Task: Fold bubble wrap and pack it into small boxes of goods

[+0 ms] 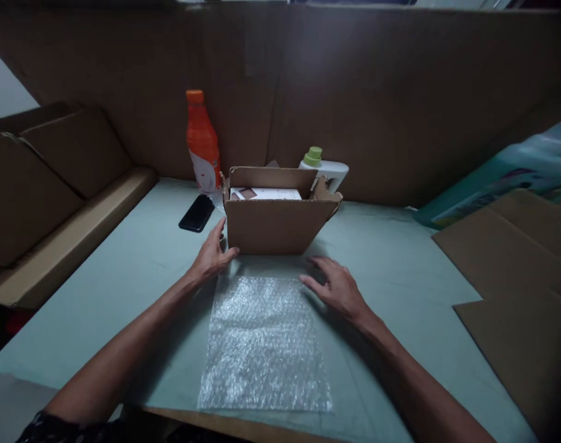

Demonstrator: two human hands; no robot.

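Green tabletop [123,277]: open hands [211,255] [338,286] flank bubble wrap [262,344], box [275,224], phone [196,213] beyond.

I can't read what lies inside the open cardboard box [275,212]; its front wall hides all but a white top. The box also covers the lower part of the white bottle [324,170] behind it. At the tabletop's right edge, the teal package [506,175] is blurred and cut off.
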